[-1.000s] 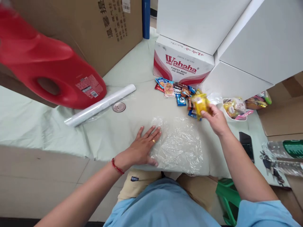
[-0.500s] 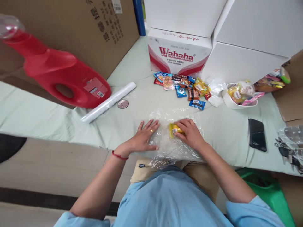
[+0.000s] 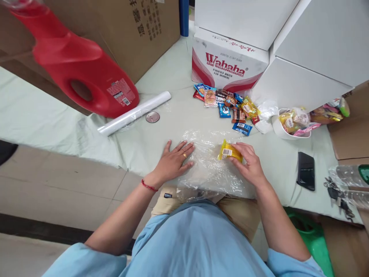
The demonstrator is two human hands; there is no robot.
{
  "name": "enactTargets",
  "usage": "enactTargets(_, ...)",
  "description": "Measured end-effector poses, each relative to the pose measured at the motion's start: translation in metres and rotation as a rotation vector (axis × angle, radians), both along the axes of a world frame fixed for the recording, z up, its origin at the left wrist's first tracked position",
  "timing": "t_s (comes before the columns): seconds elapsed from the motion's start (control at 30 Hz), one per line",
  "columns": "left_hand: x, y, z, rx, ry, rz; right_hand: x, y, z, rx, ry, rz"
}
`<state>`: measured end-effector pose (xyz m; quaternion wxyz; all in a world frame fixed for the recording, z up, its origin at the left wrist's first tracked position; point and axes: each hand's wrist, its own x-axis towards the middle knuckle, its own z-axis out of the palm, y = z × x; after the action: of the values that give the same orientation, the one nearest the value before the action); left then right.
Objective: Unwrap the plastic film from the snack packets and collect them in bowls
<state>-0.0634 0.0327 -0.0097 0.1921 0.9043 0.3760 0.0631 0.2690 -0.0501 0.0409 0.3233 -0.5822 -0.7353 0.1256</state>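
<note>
My left hand (image 3: 176,159) lies flat with spread fingers on the table, its fingertips at the left edge of a clear plastic sheet (image 3: 206,169). The sheet is crinkled and hangs over the table's front edge. Between the thumb and fingers of my right hand (image 3: 248,161) is a yellow wrapped snack (image 3: 230,151), held at its right end over the right part of the sheet. A white barcode label faces up on the wrapper. Beyond the sheet lies a pile of small wrapped snacks (image 3: 225,102) in several colours.
A roll of plastic film (image 3: 135,113), a round metal lid (image 3: 152,117) and a big red jug (image 3: 89,77) are on the left. Rightward stand a white bowl of snacks (image 3: 284,132), a phone (image 3: 306,171) and keys (image 3: 338,198). A Wahaba-style white carton (image 3: 227,63) stands behind the pile.
My right hand has moved to the right over the sheet with the yellow snack in its fingers. My left hand stays flat at the sheet's left edge. The camera view has shifted slightly.
</note>
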Motion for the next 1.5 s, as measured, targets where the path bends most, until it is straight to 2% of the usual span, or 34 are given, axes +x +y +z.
enactTargets(0.1,-0.001,0.002,0.000,0.007,-0.015,0.000,-0.018,0.010,0.001,-0.033,-0.026,0.097)
enactTargets(0.2,-0.004,0.001,0.001,0.013,-0.020,0.001,-0.040,0.017,-0.020,-0.119,-0.120,0.168)
enactTargets(0.3,-0.010,-0.002,0.000,0.042,-0.015,0.018,-0.049,0.013,-0.038,-0.141,-0.160,0.153)
enactTargets(0.4,-0.019,-0.010,-0.004,0.111,-0.054,0.063,-0.038,-0.012,-0.034,-0.095,-0.055,0.061)
enactTargets(0.5,-0.028,-0.019,-0.009,0.190,-0.139,0.103,-0.018,-0.053,-0.022,-0.098,0.054,0.011)
enactTargets(0.6,-0.034,-0.027,-0.009,0.228,-0.238,0.099,-0.007,-0.092,-0.019,-0.111,0.020,0.020)
enactTargets(0.7,-0.038,-0.032,-0.003,0.202,-0.306,0.068,-0.006,-0.115,-0.027,-0.060,-0.073,-0.035)
enactTargets(0.83,-0.041,-0.037,0.010,0.094,-0.248,-0.076,-0.010,-0.112,-0.030,0.011,-0.071,-0.138)
enactTargets(0.93,-0.038,-0.040,0.013,0.069,-0.198,-0.109,-0.008,-0.088,-0.021,-0.006,0.018,-0.085)
enactTargets(1.0,-0.032,-0.039,0.011,0.078,-0.210,-0.037,-0.005,-0.068,-0.012,-0.078,0.112,-0.024)
enactTargets(1.07,-0.022,-0.034,0.009,0.074,-0.263,0.073,-0.001,-0.049,-0.004,-0.146,0.182,-0.038)
enactTargets(1.13,-0.010,-0.027,0.006,0.051,-0.340,0.191,0.003,-0.033,0.003,-0.155,0.204,-0.109)
enactTargets(1.2,0.000,-0.018,0.004,0.016,-0.419,0.337,0.006,-0.023,0.011,-0.122,0.213,-0.113)
enactTargets(1.27,0.006,-0.010,0.002,-0.026,-0.477,0.482,0.007,-0.022,0.017,-0.105,0.187,-0.014)
enactTargets(1.33,0.009,-0.004,0.000,-0.054,-0.508,0.564,0.003,-0.027,0.022,-0.114,0.093,0.102)
enactTargets(1.5,0.010,-0.002,-0.004,-0.021,-0.509,0.569,-0.024,-0.057,0.017,-0.132,-0.130,0.198)
